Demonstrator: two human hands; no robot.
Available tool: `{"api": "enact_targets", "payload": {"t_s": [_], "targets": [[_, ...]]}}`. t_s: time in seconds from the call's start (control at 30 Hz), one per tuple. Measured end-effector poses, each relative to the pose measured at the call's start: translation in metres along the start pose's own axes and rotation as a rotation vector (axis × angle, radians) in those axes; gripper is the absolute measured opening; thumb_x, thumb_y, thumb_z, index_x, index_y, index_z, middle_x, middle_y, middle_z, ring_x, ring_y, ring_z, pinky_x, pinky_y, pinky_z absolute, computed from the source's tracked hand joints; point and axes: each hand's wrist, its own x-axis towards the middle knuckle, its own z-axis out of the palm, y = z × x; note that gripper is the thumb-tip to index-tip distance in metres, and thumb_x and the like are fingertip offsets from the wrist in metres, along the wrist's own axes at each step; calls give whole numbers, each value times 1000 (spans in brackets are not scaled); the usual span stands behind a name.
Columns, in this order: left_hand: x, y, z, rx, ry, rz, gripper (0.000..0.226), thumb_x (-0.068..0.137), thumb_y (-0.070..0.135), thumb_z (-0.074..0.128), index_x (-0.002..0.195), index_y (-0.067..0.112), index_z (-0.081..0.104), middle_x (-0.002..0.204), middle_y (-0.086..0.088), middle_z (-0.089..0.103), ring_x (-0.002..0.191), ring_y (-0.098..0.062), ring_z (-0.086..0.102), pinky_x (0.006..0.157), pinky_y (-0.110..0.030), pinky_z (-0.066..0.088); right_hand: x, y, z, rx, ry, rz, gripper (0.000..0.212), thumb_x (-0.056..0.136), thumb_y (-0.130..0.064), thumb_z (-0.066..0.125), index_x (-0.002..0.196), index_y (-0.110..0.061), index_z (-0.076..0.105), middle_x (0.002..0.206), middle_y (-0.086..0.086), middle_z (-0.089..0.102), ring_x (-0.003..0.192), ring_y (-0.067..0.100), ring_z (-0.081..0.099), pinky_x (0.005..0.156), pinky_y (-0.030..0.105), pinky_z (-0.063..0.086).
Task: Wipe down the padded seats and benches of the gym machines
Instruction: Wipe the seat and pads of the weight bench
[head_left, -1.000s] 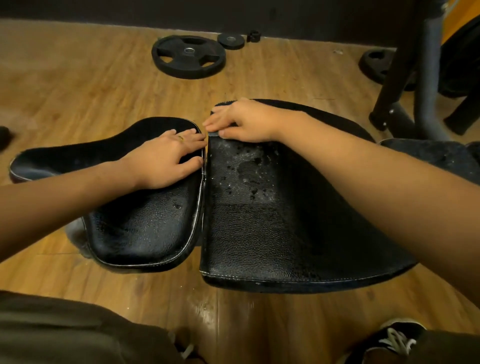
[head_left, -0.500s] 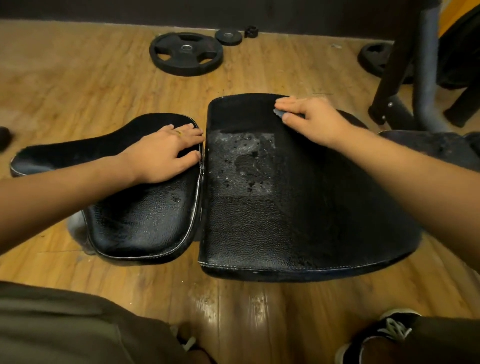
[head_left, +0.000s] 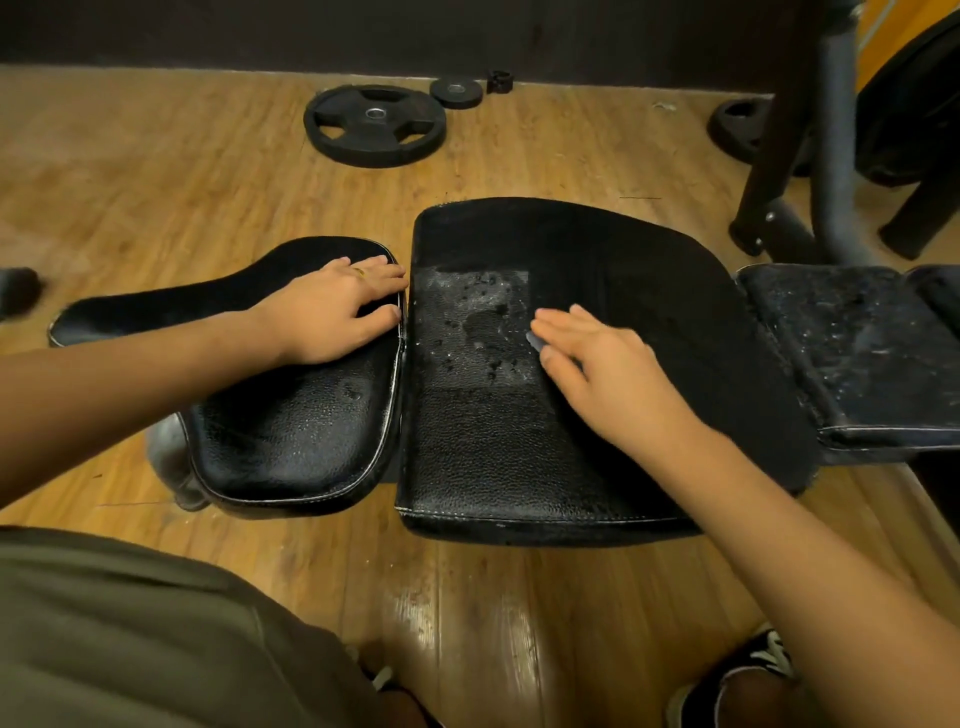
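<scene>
Three black padded parts lie in a row: a narrow seat pad (head_left: 291, 431) on the left, a wide middle pad (head_left: 493, 457), and a bench pad (head_left: 857, 353) on the right speckled with droplets. A wet patch (head_left: 478, 332) shows on the middle pad. My left hand (head_left: 332, 312) rests flat on the seat pad's far right corner, fingers straight. My right hand (head_left: 597, 374) lies flat on the middle pad beside the wet patch, pressing a small grey cloth (head_left: 535, 340). Only a corner of the cloth peeks out by my thumb.
On the wooden floor beyond the pads lie a large weight plate (head_left: 374, 127), a small plate (head_left: 456, 92) and another plate (head_left: 737, 124) at the right. A dark machine frame (head_left: 831, 156) stands at the back right. My shoe (head_left: 753, 670) is below the pads.
My right hand slid from the middle pad's far edge toward me, down to the wet patch, with the cloth under it. My left hand stayed on the seat pad.
</scene>
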Motion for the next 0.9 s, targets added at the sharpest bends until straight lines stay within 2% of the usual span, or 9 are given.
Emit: {"api": "enact_targets", "payload": {"t_s": [0.2, 0.33, 0.4, 0.47, 0.53, 0.63, 0.73, 0.83, 0.9], "targets": [[-1, 1, -3, 40, -31, 10, 51, 106, 34, 40, 154, 18, 34, 162, -1, 27, 151, -17, 15, 122, -41, 10, 71, 1, -4, -28, 62, 146, 32, 106, -19, 43, 131, -8, 60, 145, 4, 53, 144, 33, 33, 107, 48, 36], [-1, 1, -4, 39, -39, 10, 53, 105, 35, 39, 155, 18, 32, 162, -1, 26, 152, -17, 14, 121, -40, 9, 44, -9, 2, -43, 69, 118, 18, 105, -19, 41, 105, -11, 57, 130, 1, 58, 145, 35, 31, 96, 49, 43], [0, 0, -3, 27, -21, 20, 52, 105, 34, 41, 154, 18, 33, 161, -1, 28, 151, -17, 15, 121, -40, 9, 7, -18, 5, -35, 70, 68, 25, 104, -20, 44, 120, -14, 62, 140, -1, 55, 146, 30, 31, 101, 45, 42], [1, -3, 0, 15, -4, 23, 51, 105, 34, 42, 153, 18, 35, 161, 0, 29, 151, -16, 16, 121, -40, 9, -35, -33, 6, -12, 58, 37, 37, 103, -24, 47, 138, -20, 56, 152, -8, 45, 149, 21, 26, 111, 38, 35], [1, -5, 1, 11, 7, 24, 50, 105, 33, 43, 153, 18, 36, 160, 0, 30, 151, -16, 17, 122, -40, 10, -65, -41, 12, 16, 49, 29, 41, 104, -27, 46, 145, -24, 51, 156, -13, 38, 150, 12, 19, 114, 31, 28], [1, -4, 1, 9, 16, 26, 50, 105, 33, 43, 153, 18, 36, 160, 0, 30, 151, -15, 17, 122, -39, 9, -57, -37, 15, 25, 49, 36, 41, 104, -26, 48, 145, -23, 51, 155, -12, 39, 150, 10, 20, 114, 24, 21], [1, -2, -1, 16, 2, 24, 50, 105, 33, 41, 153, 19, 35, 161, 0, 28, 151, -16, 16, 122, -39, 9, -13, -27, 13, -7, 33, 53, 40, 104, -22, 48, 143, -18, 53, 154, -5, 44, 149, 22, 26, 116, 34, 27], [0, 0, -3, 29, -14, 20, 51, 105, 33, 41, 154, 19, 34, 162, -1, 26, 151, -17, 15, 121, -39, 9, 30, -19, 11, -61, 87, 84, 30, 104, -19, 44, 128, -10, 61, 139, 1, 55, 137, 31, 41, 101, 41, 41], [0, 1, -3, 27, -19, 20, 51, 105, 32, 41, 154, 19, 33, 162, -1, 26, 151, -18, 15, 121, -40, 9, 53, -15, 10, -102, 120, 102, 30, 105, -18, 42, 125, -8, 61, 137, 5, 55, 132, 32, 43, 95, 41, 42]]}}
